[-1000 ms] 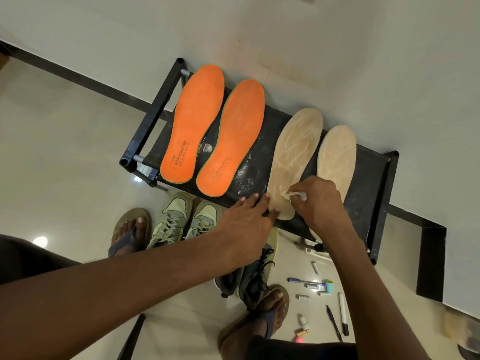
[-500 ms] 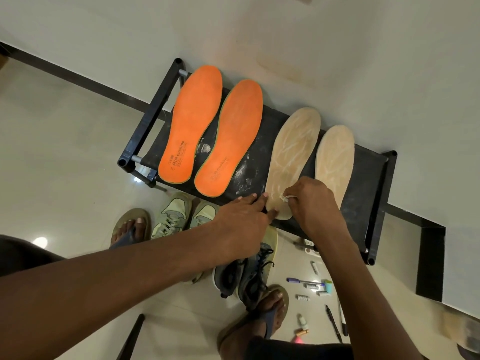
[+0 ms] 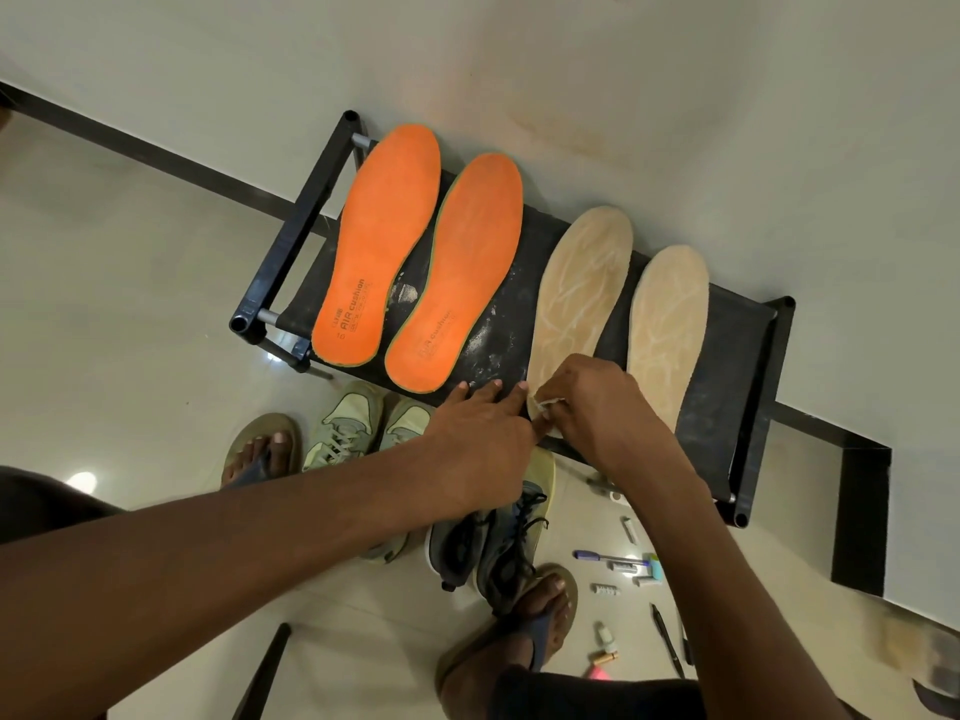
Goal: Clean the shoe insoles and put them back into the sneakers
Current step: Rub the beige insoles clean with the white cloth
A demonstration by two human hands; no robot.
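Beige insole, heel at the rack front edge, is mid-clean: right hand pinches a white wipe on the heel, left hand flat, fingers straight, bracing beside it. Next: likely rub toeward. Sneakers wait on the floor.

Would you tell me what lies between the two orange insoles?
In the head view, only bare black rack fabric dusted with white powder shows between the orange insoles.
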